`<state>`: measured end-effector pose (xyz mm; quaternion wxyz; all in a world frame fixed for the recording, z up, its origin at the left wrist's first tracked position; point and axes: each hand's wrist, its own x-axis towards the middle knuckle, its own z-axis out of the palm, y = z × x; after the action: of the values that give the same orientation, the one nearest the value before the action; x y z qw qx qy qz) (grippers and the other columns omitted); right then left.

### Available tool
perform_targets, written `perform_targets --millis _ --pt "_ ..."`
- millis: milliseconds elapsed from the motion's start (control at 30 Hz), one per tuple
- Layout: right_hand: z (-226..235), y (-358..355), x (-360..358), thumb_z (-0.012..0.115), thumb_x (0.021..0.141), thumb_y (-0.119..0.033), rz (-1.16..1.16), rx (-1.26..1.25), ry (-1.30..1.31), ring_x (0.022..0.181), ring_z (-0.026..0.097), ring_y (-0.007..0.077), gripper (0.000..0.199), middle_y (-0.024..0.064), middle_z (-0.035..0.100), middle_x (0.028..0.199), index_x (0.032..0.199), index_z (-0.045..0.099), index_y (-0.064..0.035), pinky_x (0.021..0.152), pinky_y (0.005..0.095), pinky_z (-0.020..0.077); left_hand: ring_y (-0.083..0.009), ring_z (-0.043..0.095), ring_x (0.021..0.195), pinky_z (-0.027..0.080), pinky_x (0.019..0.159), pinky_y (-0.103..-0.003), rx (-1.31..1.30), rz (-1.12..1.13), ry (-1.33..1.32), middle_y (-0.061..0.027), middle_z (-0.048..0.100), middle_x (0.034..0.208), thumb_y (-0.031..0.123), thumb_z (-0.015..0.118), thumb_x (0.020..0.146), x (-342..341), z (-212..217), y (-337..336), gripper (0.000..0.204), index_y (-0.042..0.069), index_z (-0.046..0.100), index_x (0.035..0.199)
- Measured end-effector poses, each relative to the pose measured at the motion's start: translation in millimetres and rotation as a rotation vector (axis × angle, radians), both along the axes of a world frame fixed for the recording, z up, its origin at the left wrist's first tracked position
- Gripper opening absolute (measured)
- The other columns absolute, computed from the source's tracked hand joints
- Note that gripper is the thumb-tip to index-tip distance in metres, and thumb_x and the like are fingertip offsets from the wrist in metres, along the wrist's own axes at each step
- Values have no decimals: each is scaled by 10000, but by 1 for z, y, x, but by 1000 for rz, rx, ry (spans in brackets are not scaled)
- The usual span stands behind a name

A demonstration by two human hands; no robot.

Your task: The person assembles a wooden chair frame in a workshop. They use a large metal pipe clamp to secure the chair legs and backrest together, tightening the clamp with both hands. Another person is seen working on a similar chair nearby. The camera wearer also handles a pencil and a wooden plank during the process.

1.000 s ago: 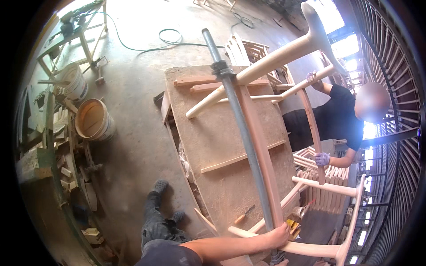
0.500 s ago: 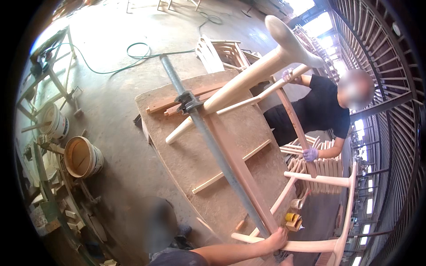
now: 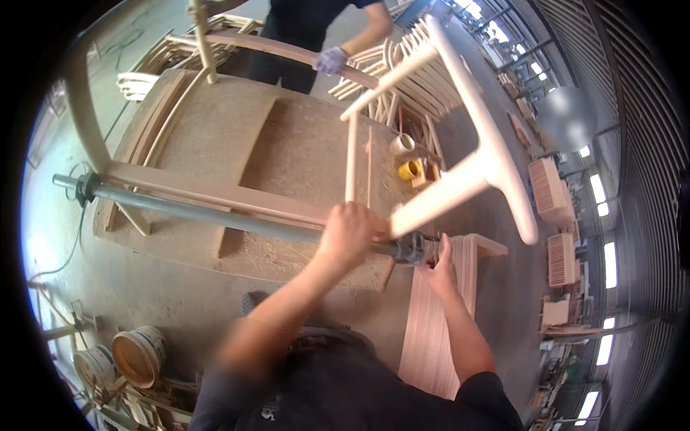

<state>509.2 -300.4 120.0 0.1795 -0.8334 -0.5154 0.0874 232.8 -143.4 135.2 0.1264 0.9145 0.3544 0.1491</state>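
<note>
A long grey pipe clamp (image 3: pixel 208 210) lies along the near side of a pale wooden chair frame (image 3: pixel 449 194). Its left jaw (image 3: pixel 88 188) sits by one leg, its right end head (image 3: pixel 408 248) by the other. Beside the pipe runs a brownish wooden rail (image 3: pixel 237 192) joining the legs. My left hand (image 3: pixel 348 233) is closed over the rail's right end, next to the pipe. At the clamp's end head, my right hand (image 3: pixel 440 271) has its fingers curled around the end part, partly hidden, with one finger pointing up.
A co-worker's gloved hand (image 3: pixel 330 61) rests on the frame's far rail (image 3: pixel 277 47). The frame stands over a worn board table (image 3: pixel 309 136). Beyond its right edge are a yellow container (image 3: pixel 410 170) and a white pot (image 3: pixel 402 145). Stacked boards (image 3: pixel 435 323) lie right; buckets (image 3: pixel 140 355) stand lower left.
My view has swung to the right and down, so the frame appears turned. My right hand now shows plainly at the clamp's end head; my left hand remains near the rail's end.
</note>
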Motion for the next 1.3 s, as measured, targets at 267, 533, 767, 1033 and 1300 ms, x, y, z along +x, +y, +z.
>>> perform_targets --millis 267,533,767,1033,1300 --pt "-46 1 56 765 839 -128 556 502 -270 837 622 291 360 92 620 866 1160 607 -92 756 444 517 -321 608 978 469 908 -429 99 168 50 -149 621 984 218 694 716 15 -13 -6 330 32 585 966" --pt "-55 55 40 412 1028 -222 743 958 -33 1012 695 335 310 160 717 1079 1078 635 -12 960 486 512 -299 590 966 477 908 -407 215 202 5 -91 586 936 203 758 662 19 -10 -17 361 79 575 946" --pt "-62 68 37 351 1010 -157 628 1146 100 814 718 329 352 167 733 896 918 642 18 794 455 561 -301 587 968 471 926 -407 140 244 60 -90 588 941 191 750 656 29 -4 -20 360 83 577 953" --pt "-36 64 36 417 988 -87 518 901 323 810 688 311 238 173 699 861 888 598 32 794 405 540 -297 594 1041 458 999 -407 126 252 101 -109 612 998 196 735 696 34 -3 -17 368 62 599 1010" --pt "-116 28 74 770 846 -296 125 681 -52 1192 535 392 616 223 562 1281 1302 492 10 1021 469 414 -319 600 967 477 915 -433 179 195 52 -116 595 950 180 756 669 28 -7 -17 398 61 563 996"
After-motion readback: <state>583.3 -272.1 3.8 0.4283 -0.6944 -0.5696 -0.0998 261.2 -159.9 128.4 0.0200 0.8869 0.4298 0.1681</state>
